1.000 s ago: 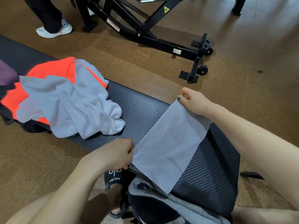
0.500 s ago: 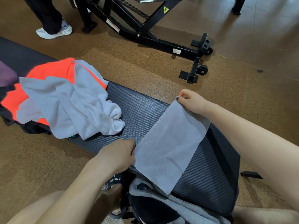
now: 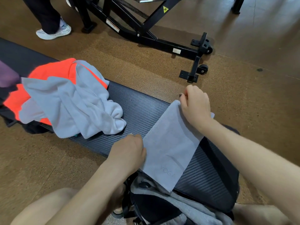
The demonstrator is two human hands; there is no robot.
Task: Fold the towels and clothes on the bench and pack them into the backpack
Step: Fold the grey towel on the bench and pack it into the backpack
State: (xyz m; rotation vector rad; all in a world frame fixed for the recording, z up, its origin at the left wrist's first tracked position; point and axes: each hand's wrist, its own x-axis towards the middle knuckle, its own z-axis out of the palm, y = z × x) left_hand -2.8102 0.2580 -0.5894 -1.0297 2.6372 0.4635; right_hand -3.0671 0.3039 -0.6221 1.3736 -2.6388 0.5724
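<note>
1. The left hand (image 3: 129, 151) and right hand (image 3: 195, 104) are pinching opposite corners of the grey towel (image 3: 170, 143).
2. The towel is lying flat across the surface (image 3: 139, 108), overhanging the backpack (image 3: 159, 207).
3. Crumpled clothes (image 3: 68, 101) are lying to the left on the surface.

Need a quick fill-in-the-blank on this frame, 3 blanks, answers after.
1. The flat grey towel on the bench has the word ____ printed near its lower corner.
2. Both hands, left hand and right hand, grip the towel at its ____.
3. Under the crumpled white garment lies a garment coloured ____.

Missing words: YOGA; edges; orange
</note>
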